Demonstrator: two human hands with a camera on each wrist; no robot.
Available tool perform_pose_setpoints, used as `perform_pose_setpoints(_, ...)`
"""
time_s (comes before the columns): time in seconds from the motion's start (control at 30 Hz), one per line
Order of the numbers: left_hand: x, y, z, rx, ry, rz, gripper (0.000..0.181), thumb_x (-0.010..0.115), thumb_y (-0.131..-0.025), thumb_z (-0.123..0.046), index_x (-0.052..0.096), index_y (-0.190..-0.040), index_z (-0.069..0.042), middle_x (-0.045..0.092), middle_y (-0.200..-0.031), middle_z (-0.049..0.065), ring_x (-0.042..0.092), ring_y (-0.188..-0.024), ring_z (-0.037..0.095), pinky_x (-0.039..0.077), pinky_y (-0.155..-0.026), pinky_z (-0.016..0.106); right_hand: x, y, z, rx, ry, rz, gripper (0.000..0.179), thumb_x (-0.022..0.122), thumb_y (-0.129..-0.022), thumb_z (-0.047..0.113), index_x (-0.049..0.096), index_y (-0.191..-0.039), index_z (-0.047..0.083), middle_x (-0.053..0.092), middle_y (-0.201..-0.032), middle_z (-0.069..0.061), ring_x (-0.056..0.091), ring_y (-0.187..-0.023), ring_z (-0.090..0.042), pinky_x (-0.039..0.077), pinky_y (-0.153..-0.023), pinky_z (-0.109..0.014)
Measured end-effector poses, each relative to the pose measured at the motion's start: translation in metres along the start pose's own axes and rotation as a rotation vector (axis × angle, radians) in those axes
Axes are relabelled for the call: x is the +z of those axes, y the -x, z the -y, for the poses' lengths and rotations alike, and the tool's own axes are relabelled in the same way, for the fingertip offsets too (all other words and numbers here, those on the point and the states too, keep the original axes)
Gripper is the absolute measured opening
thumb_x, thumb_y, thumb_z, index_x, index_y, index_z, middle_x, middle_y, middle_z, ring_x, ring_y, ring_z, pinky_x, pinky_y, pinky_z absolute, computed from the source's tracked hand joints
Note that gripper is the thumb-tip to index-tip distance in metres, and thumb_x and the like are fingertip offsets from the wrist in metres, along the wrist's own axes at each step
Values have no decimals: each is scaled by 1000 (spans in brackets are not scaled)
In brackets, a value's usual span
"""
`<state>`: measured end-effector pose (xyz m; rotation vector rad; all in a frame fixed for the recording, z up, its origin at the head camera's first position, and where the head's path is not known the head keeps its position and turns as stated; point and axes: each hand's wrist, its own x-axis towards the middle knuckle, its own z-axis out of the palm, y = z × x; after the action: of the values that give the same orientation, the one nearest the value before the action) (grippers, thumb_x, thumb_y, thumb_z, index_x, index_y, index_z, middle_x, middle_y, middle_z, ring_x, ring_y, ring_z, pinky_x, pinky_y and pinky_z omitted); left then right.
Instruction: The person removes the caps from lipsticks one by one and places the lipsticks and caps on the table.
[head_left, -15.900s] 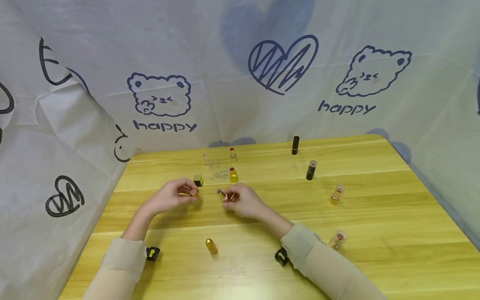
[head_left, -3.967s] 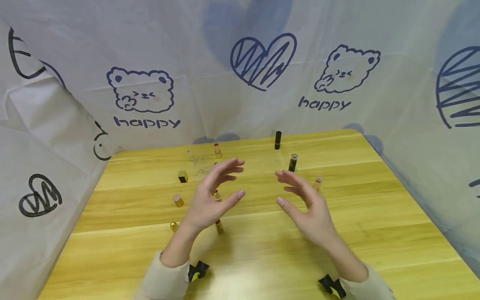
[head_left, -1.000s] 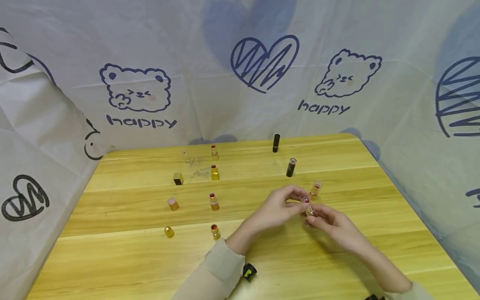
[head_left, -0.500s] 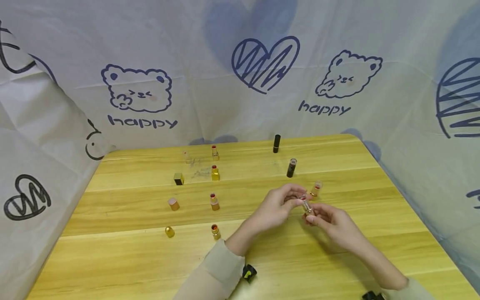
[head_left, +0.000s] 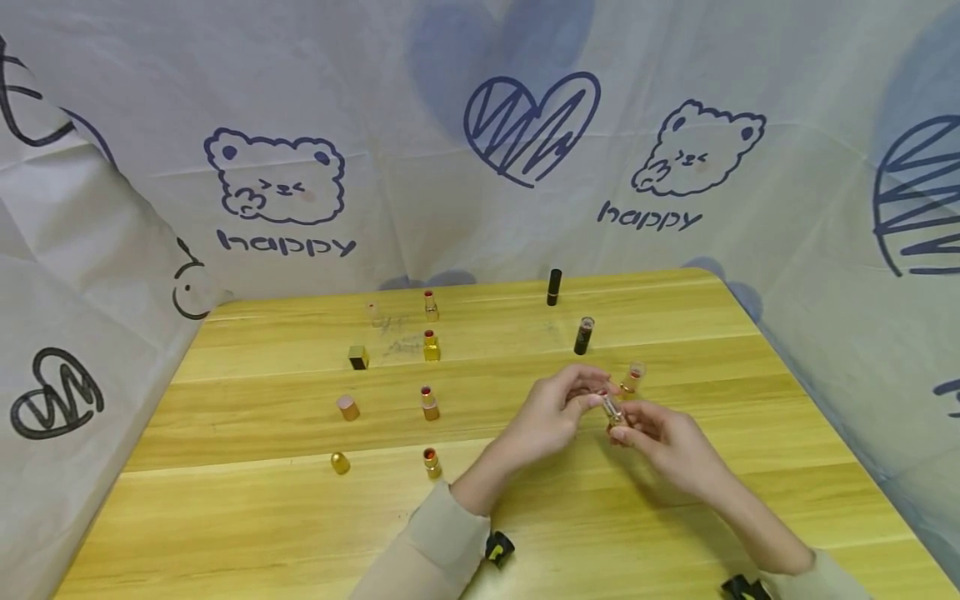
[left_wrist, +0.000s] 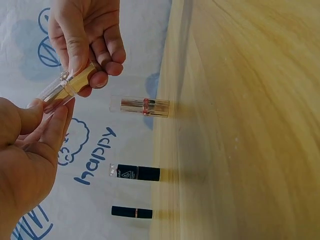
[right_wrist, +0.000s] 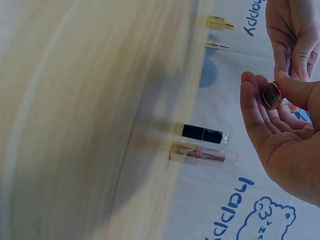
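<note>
Both hands hold one lipstick (head_left: 612, 411) above the right half of the table. My left hand (head_left: 557, 412) pinches its clear cap (left_wrist: 54, 97) between thumb and fingers. My right hand (head_left: 670, 446) grips the gold base; the base's dark, rounded-square underside (right_wrist: 272, 96) faces the right wrist camera. The clear cap still overlaps the gold tube in the left wrist view. Just behind the hands stands another clear-capped lipstick (head_left: 632, 379), with a black clear-topped lipstick (head_left: 583, 336) and a slim black lipstick (head_left: 553, 287) farther back.
Left of the hands, several uncapped lipsticks stand in a column, among them a gold one (head_left: 431, 463) and a square gold one (head_left: 431, 346). Their caps stand farther left: a gold domed cap (head_left: 340, 463), a pinkish cap (head_left: 347, 407), a black-and-gold cap (head_left: 358, 357). Printed cloth (head_left: 420, 208) hangs behind.
Four seconds ago both hands were raised with nothing in them; now they hold a clear-capped lipstick. Over the last second the lipstick has shifted slightly left and tilted between the hands.
</note>
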<state>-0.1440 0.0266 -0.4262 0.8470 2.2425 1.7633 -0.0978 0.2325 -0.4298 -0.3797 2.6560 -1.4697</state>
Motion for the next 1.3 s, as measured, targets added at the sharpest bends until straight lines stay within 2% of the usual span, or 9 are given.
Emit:
perform_pose_setpoints(0.1,0,1,-2,8,-48,-2,29,57,-106,-8,60,-135,-5,72,-124,5,67,-110,6,56,-91,18,0,0,2,-30,48,-22,25,70,-99,7,68,-120,-7,76,-99,-9,74,-88,-19,63,-75,-29)
perform_pose_setpoints(0.2,0,3,-4,17,-72,0,30,56,-106,-7,59,-136,-4,71,-125,6,67,-110,7,57,-91,21,0,1,3,-65,69,-32,24,71,-98,6,69,-119,-6,76,-98,-6,74,-87,-22,62,-73,-26)
perform_pose_setpoints(0.43,-2,3,-3,26,-29,-24,29,54,-108,-7,58,-136,-4,72,-124,3,67,-109,5,59,-84,26,0,0,2,-117,101,-38,21,70,-99,4,70,-118,-5,76,-95,-4,74,-85,-23,62,-70,-31)
perform_pose_setpoints(0.6,-13,3,-4,48,-15,-99,30,52,-108,-7,56,-137,-4,72,-125,5,67,-113,10,56,-91,23,-1,1,1,-114,149,-83,27,74,-95,5,70,-119,-6,76,-92,-3,73,-79,-19,59,-65,-25)
perform_pose_setpoints(0.73,-23,2,-6,86,17,-140,29,52,-108,-7,57,-137,-5,71,-125,6,67,-117,14,55,-99,26,-6,1,3,-90,129,-110,32,75,-95,4,68,-123,-9,76,-95,-7,74,-83,-21,61,-69,-24)
perform_pose_setpoints(0.87,-26,2,-7,91,31,-134,30,53,-108,-8,57,-137,-6,71,-126,5,66,-117,12,55,-99,25,-10,0,6,-97,127,-116,34,74,-96,5,66,-125,-9,77,-100,-11,75,-88,-21,61,-74,-21)
perform_pose_setpoints(1.1,-25,1,-6,41,-73,-108,30,54,-107,-7,58,-137,-6,72,-124,3,67,-109,9,56,-81,20,-15,1,2,-66,86,-163,40,70,-100,8,60,-136,-6,74,-112,-17,70,-98,-5,56,-86,-13)
perform_pose_setpoints(1.2,-24,1,-4,16,-132,-74,29,55,-107,-6,58,-136,-4,72,-123,5,68,-109,10,57,-85,18,-18,1,-2,-53,56,-170,42,68,-101,7,57,-138,-8,73,-117,-21,68,-100,1,55,-87,-12)
perform_pose_setpoints(1.3,-23,1,-3,0,-176,-38,28,55,-107,-5,58,-134,-2,71,-122,8,69,-109,12,57,-90,19,-21,0,-6,-33,38,-160,40,67,-102,7,56,-137,-9,72,-117,-23,68,-100,-1,55,-87,-13)
